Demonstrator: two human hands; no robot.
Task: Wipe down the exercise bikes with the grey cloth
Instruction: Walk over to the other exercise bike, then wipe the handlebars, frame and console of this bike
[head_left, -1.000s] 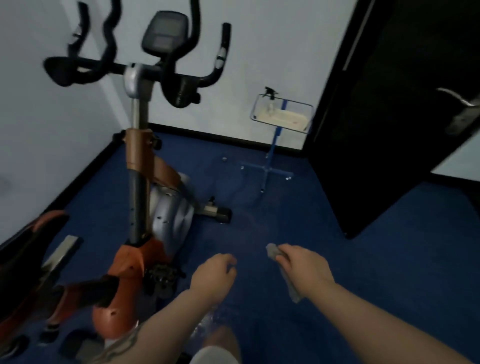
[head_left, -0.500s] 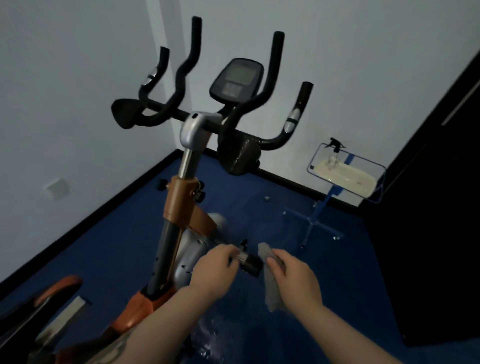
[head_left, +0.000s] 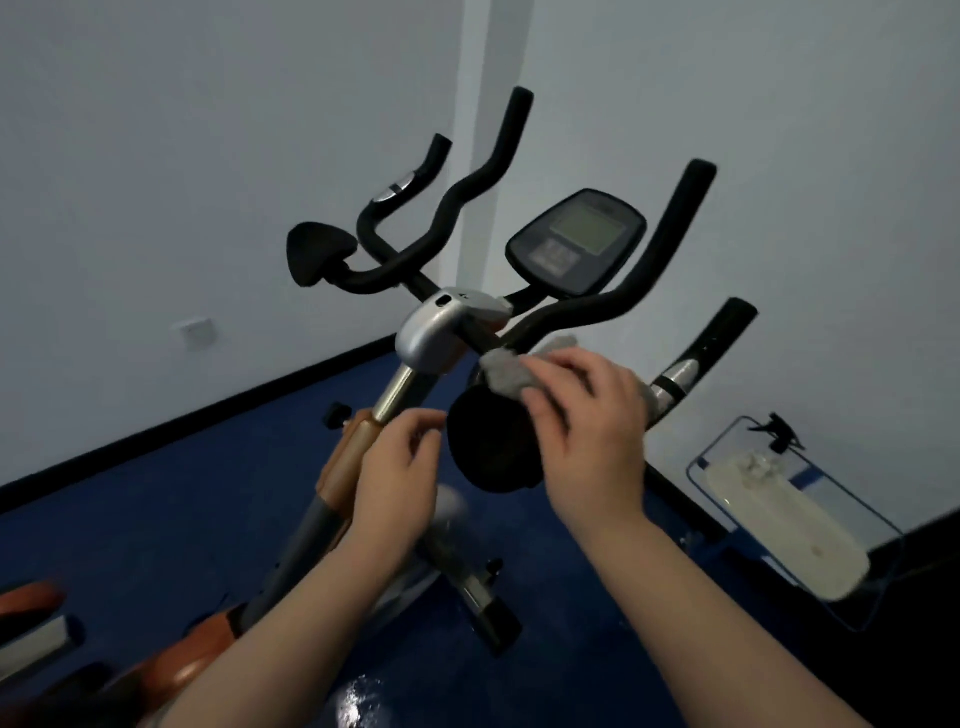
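**At the handlebars: wiping barely begun**

Beside the corner of the blue floor, an exercise bike stands with its black handlebars and console raised toward the camera. The right hand presses the grey cloth against the handlebar stem, just right of the silver clamp and above a round black pad; its fingers are spread flat over the cloth, pinning it to the bar rather than bunching it. The left hand hovers loosely curled near the orange post collar; whether it touches the post cannot be told, and it carries nothing visible.

Judging by this, work on this bike appears to be at its opening: the cloth meets only the middle of the bars. Grips, console, post, frame and the part of a second orange machine at the lower left edge look still to be done, though no surface shows clearly whether it is already clean. A wire stand with a spray bottle waits by the right wall.
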